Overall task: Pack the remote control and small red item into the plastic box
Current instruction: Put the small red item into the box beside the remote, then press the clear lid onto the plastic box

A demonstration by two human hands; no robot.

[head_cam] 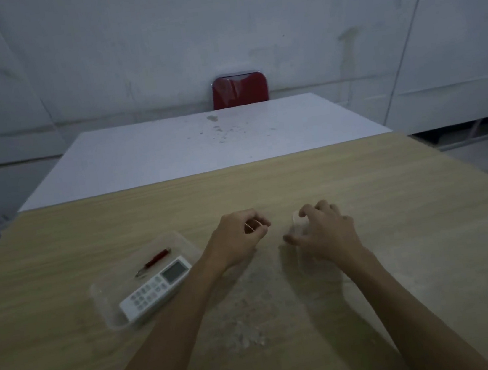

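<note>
Head view: right hand (325, 233) fingers curled over a faint clear lid (297, 224), mostly hidden; left hand (237, 237) loosely curled, empty.

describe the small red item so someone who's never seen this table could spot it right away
On the wooden table, left of the left hand, sits a clear plastic box. Inside it, beyond the white remote control, lies the small red item: thin, pen-like and the only red thing on the table.
</note>
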